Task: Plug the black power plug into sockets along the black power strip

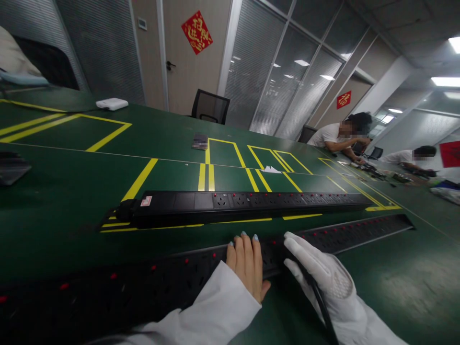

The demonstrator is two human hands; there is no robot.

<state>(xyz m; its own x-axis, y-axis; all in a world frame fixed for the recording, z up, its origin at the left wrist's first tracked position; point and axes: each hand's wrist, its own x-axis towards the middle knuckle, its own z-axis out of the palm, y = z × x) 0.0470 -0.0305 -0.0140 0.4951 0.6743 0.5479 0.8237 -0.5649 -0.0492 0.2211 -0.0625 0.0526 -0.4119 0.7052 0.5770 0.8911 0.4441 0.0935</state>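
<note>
A long black power strip (pixel 172 275) with red buttons and several sockets crosses the near part of the green table. My left hand (pixel 247 261), bare with pale blue nails, lies over its middle, the fingers stretched across the top. Just to the right, my right hand (pixel 318 273) in a white glove is closed around a black cable (pixel 321 304) that runs down toward me; its fingertips are close to the strip. Behind lies a second black power strip (pixel 230 206), with a white label at its left end.
Yellow tape lines (pixel 140 179) mark the green table (pixel 172 132). A white box (pixel 112 104) sits at the far left, and a dark object (pixel 12 167) at the left edge. Two people work at the right; an office chair (pixel 210 106) stands behind the table.
</note>
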